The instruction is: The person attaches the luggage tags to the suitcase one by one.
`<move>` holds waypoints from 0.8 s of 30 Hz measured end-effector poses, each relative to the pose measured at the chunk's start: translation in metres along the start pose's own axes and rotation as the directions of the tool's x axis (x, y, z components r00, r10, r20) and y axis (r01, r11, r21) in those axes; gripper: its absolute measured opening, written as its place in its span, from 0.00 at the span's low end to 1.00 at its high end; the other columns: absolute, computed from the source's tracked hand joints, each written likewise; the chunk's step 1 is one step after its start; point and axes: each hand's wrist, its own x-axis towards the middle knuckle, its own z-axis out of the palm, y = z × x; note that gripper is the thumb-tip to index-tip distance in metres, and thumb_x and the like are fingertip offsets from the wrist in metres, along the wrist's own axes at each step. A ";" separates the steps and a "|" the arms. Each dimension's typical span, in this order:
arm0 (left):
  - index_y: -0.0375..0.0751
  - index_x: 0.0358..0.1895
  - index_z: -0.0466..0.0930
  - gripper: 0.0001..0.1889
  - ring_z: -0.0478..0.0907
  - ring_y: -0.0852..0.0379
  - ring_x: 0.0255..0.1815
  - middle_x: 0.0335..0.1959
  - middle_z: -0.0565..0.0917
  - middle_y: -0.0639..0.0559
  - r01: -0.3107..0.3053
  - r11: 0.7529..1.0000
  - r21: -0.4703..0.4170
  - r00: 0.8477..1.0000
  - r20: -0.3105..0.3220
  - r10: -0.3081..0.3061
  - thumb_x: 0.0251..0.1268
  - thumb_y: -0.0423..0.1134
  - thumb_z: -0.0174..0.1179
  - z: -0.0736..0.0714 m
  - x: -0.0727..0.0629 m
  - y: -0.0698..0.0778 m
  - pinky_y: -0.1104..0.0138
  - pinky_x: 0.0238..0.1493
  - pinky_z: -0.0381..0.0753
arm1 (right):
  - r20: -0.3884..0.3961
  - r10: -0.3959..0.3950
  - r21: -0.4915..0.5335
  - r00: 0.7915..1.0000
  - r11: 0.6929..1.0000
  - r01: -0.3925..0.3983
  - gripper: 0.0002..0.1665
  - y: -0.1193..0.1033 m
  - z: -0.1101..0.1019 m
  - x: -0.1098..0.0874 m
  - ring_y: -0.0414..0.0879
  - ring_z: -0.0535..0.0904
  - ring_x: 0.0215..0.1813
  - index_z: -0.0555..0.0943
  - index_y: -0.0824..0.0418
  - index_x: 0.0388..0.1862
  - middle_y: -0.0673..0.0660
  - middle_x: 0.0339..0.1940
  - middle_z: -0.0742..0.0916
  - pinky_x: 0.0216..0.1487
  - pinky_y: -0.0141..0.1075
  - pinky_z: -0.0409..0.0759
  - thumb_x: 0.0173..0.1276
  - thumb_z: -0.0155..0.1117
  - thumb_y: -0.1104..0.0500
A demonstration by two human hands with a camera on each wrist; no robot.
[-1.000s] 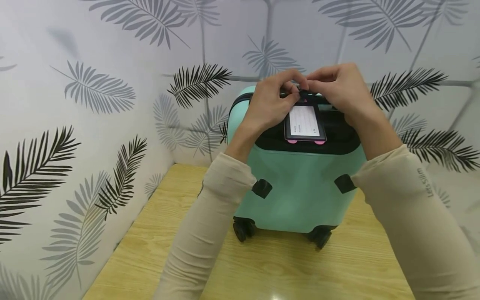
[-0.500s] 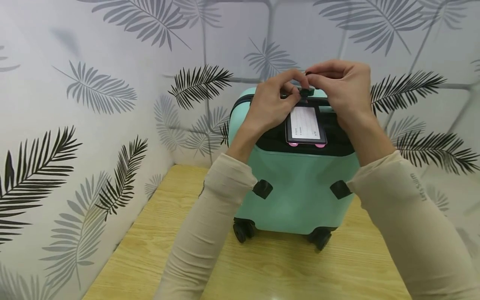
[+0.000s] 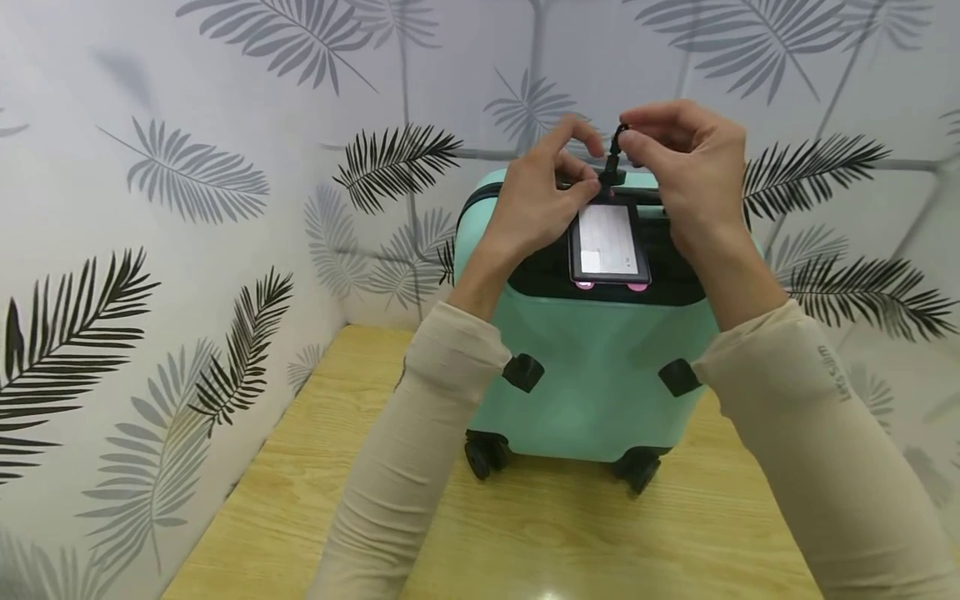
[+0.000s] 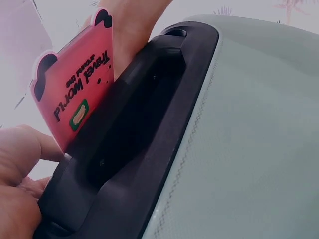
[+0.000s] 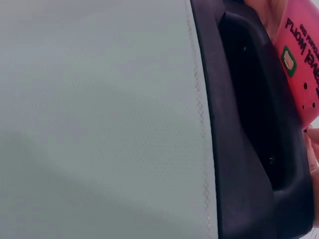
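Observation:
A mint-green suitcase (image 3: 600, 375) stands upright on its wheels with its black handle panel (image 3: 675, 258) facing me. At the handle hangs a luggage tag (image 3: 606, 240), showing a white card from the head view and a pink printed back (image 4: 79, 82) in the left wrist view. A black strap (image 3: 614, 152) rises from the tag's top. My right hand (image 3: 693, 162) pinches the upper end of that strap between thumb and fingers. Beside the strap's base, my left hand (image 3: 536, 196) holds the tag's top with its thumb and lower fingers; its index finger arches above, apart from the strap.
The suitcase is on a wood-grain table (image 3: 337, 433). Close behind it and to the left are walls with printed leaves (image 3: 180, 167). Black corner feet (image 3: 522, 372) and caster wheels (image 3: 637, 472) stick out from the suitcase.
My right hand has moved up and slightly right, drawing the strap upward into view. The left index finger has lifted off the strap. The suitcase has stayed put.

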 end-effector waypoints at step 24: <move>0.39 0.57 0.81 0.12 0.83 0.58 0.50 0.48 0.86 0.49 -0.011 0.979 -0.204 0.998 -0.056 0.000 0.75 0.32 0.62 -0.015 -0.017 -0.005 0.70 0.56 0.78 | 0.033 -0.099 -0.318 0.995 0.942 0.105 0.18 -0.019 -0.071 -0.056 0.45 0.81 0.59 0.85 0.57 0.61 0.50 0.56 0.90 0.64 0.35 0.74 0.80 0.54 0.57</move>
